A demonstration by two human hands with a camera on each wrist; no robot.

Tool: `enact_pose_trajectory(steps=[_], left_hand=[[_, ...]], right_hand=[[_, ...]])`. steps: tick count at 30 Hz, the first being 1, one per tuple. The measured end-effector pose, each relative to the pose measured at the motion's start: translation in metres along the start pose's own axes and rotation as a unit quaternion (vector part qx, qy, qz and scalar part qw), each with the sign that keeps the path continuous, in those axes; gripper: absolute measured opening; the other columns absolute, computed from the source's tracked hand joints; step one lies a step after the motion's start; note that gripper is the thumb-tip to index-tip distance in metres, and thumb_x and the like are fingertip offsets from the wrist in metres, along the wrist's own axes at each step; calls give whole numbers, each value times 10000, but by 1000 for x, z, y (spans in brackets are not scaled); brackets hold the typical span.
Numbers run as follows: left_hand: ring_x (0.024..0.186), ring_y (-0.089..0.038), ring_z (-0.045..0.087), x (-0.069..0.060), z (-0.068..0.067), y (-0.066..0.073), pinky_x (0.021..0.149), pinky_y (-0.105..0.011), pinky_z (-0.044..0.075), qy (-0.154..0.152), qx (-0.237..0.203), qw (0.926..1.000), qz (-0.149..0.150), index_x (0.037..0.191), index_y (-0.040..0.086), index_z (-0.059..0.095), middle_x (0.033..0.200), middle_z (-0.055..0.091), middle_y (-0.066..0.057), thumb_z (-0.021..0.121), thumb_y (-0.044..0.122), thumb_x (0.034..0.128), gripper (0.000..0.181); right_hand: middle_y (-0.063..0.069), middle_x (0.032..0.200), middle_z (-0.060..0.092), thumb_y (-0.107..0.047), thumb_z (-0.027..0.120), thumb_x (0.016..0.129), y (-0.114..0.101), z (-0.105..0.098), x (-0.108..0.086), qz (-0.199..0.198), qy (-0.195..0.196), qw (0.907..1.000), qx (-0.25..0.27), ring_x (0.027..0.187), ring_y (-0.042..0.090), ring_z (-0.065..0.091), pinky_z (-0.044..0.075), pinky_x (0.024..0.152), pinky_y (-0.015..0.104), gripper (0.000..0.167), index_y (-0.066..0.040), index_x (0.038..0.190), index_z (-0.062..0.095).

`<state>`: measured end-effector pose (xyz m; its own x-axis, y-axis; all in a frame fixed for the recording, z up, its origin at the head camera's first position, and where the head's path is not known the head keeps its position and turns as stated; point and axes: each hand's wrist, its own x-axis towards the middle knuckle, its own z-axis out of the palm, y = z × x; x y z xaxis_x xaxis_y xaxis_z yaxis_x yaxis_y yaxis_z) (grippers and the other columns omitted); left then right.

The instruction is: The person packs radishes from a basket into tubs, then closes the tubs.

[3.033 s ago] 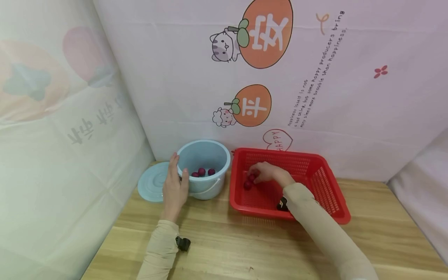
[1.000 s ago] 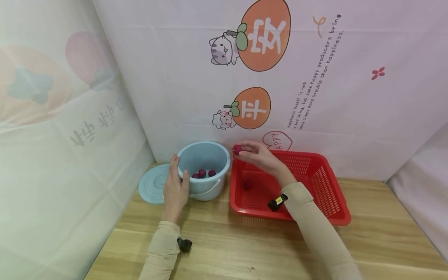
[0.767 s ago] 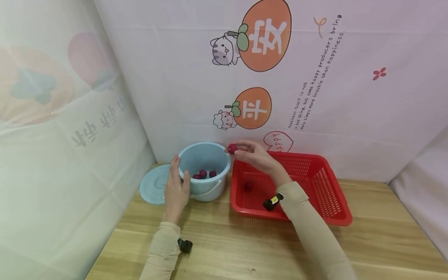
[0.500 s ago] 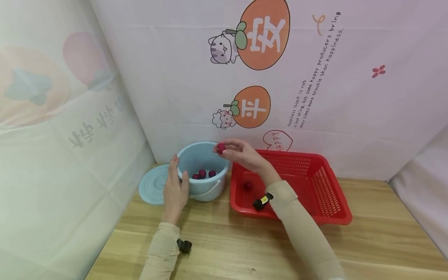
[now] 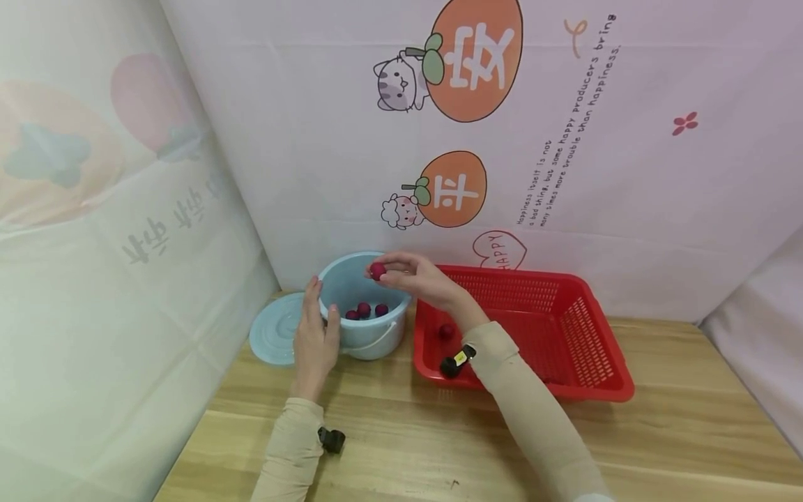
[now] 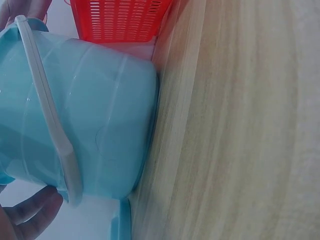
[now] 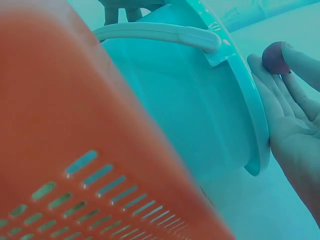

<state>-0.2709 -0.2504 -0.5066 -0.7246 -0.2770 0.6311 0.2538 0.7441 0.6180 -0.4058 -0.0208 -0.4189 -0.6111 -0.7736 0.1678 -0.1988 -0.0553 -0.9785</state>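
My right hand (image 5: 426,280) pinches a dark red plum (image 5: 377,271) between thumb and fingertips, over the mouth of a light blue bucket (image 5: 373,341). The right wrist view shows the held plum (image 7: 275,57) just past the bucket rim. My left hand (image 5: 316,345) rests against the bucket's left side with fairly straight fingers and the thumb at the front. In the left wrist view, its fingers (image 6: 37,212) touch the bucket near the handle. Several plums (image 5: 364,309) lie on the bucket's bottom. One plum (image 5: 446,331) sits in the red basket (image 5: 590,341).
A round light blue lid (image 5: 274,331) lies on the wooden table (image 5: 389,446), left of the bucket and partly behind my left hand. The basket stands right beside the bucket. A printed white cloth (image 5: 314,139) hangs behind and at the sides.
My right hand picked one plum from the basket, lifted it and carried it left over the bucket. One plum stays in the basket. My left hand has kept its place.
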Motion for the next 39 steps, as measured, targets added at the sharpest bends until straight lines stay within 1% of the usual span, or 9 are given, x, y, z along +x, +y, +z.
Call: enact_pose_trajectory(steps=[5, 10, 14, 15, 19, 22, 27, 31, 39], left_hand=[[941, -367, 648, 2, 0, 0, 714, -575, 547, -88, 10, 9999, -76, 1653, 99, 331, 1717, 323, -13, 374, 494, 1127, 658], [1099, -421, 657, 1, -1, 0, 790, -621, 552, -59, 7, 10000, -39, 1643, 77, 347, 1712, 336, -34, 377, 494, 1125, 666], [1191, -443, 639, 1, 0, 0, 831, -635, 545, -59, -32, 10000, -12, 1641, 74, 350, 1713, 332, -32, 386, 478, 1126, 656], [1192, -439, 639, 2, 0, 0, 838, -634, 543, -68, -46, 10000, -21, 1643, 78, 348, 1715, 329, -25, 388, 476, 1126, 653], [1016, -386, 671, 4, 0, 0, 786, -597, 552, -83, -51, 9999, -26, 1644, 84, 351, 1716, 326, -7, 398, 450, 1125, 636], [878, -341, 656, 3, 0, -1, 721, -565, 550, -68, -38, 10000, -30, 1639, 82, 356, 1715, 329, -7, 398, 439, 1123, 629], [877, -350, 665, 2, 1, -1, 708, -570, 545, 9, -14, 10000, 75, 1626, 64, 369, 1704, 351, -42, 389, 450, 1126, 632], [838, -320, 655, 3, 2, 0, 676, -545, 542, 4, -5, 9999, 123, 1630, 65, 362, 1703, 352, -51, 382, 464, 1130, 639], [823, -303, 648, 3, 0, -3, 655, -528, 528, 24, 73, 10000, -15, 1637, 93, 366, 1713, 336, 1, 371, 488, 1123, 648]], right_hand=[[62, 1380, 700, -265, 732, 996, -2, 1, 2, 4, 34, 10000, -41, 1324, 272, 607, 497, 1085, 490, 427, -178, 1406, 652], [44, 1366, 706, -263, 735, 998, 0, 0, 1, 65, 38, 9996, -283, 1340, 253, 595, 445, 1120, 575, 418, -192, 1403, 659], [22, 1355, 708, -276, 749, 991, -2, -2, 1, 252, 5, 9981, -565, 1336, 232, 594, 465, 1110, 543, 424, -214, 1401, 660], [24, 1351, 708, -268, 747, 993, -3, -2, 2, 276, -40, 9976, -628, 1327, 232, 602, 479, 1102, 519, 416, -209, 1396, 662], [45, 1332, 705, -180, 732, 1008, -9, 0, 6, 379, -332, 9943, -944, 1279, 237, 644, 506, 1082, 447, 372, -154, 1374, 673], [46, 1309, 708, -115, 727, 1007, -15, 3, 11, 463, -631, 9871, -1399, 1255, 225, 662, 517, 1067, 396, 347, -116, 1350, 678], [78, 1297, 708, -52, 728, 995, -23, 7, 15, 626, -1132, 9738, -1873, 1252, 230, 665, 521, 1056, 353, 343, -52, 1332, 667], [83, 1264, 720, -47, 743, 983, -28, 10, 18, 726, -1287, 9633, -2241, 1219, 226, 679, 530, 1041, 341, 337, -36, 1312, 673], [121, 1260, 730, -52, 749, 975, -38, 18, 29, 775, -1886, 9250, -3206, 1185, 230, 694, 542, 1022, 333, 340, 14, 1302, 683]])
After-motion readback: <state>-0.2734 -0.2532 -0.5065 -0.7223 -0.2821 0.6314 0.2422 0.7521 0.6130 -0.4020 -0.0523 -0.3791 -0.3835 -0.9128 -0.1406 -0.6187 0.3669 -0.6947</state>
